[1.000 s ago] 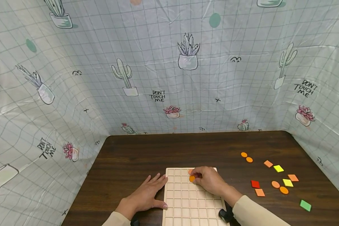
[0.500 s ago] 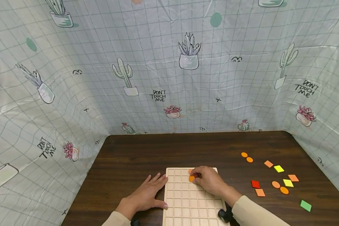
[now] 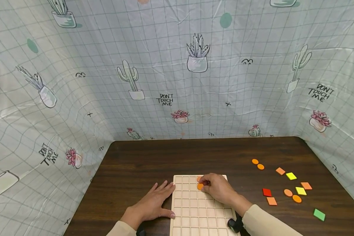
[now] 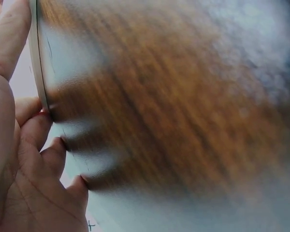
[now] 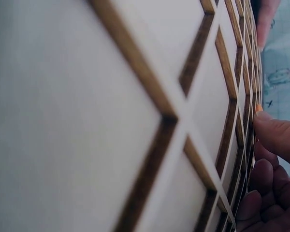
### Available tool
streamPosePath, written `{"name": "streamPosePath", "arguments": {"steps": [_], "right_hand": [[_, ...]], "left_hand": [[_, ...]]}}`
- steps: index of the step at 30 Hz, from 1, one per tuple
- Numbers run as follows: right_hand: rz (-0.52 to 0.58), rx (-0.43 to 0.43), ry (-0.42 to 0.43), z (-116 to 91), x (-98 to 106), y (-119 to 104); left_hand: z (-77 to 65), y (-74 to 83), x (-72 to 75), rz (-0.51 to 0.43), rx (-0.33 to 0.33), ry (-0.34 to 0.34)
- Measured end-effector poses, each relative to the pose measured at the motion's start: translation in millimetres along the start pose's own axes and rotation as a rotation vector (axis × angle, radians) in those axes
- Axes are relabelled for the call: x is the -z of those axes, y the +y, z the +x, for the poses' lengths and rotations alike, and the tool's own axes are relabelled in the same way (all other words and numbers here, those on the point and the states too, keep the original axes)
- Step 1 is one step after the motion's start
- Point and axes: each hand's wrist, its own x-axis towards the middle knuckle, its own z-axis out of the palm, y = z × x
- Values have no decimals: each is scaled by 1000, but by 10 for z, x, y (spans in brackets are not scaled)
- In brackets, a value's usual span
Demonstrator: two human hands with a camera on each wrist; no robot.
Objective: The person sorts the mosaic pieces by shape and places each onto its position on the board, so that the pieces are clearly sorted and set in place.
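Note:
A pale wooden grid board (image 3: 193, 203) lies on the dark table. My left hand (image 3: 151, 204) rests at its left edge, fingers spread and thumb touching the rim. In the left wrist view the fingertips of my left hand (image 4: 50, 169) meet the table beside the board's edge (image 4: 37, 58). Over the far part of the board, my right hand (image 3: 219, 188) pinches a small orange disc (image 3: 200, 186) at a grid cell. Just beyond it a salmon-coloured piece (image 3: 198, 179) shows, partly covered by the fingers. The right wrist view shows the thumb (image 5: 280, 137) by an orange sliver.
To the right on the table lie loose pieces: orange discs (image 3: 261, 167), a salmon disc (image 3: 287, 192), a red square (image 3: 266, 192), salmon squares (image 3: 271, 201), yellow squares (image 3: 301, 191) and a green square (image 3: 319, 214). A patterned curtain (image 3: 212, 98) encloses the table's back and sides.

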Motion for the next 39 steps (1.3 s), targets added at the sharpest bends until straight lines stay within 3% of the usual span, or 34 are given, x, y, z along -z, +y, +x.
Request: {"name": "streamPosePath", "arguments": {"steps": [39], "right_hand": [[33,-3,-20,28,-13,11]], "left_hand": [[8,-15,-14,-1,-19,22]]}}
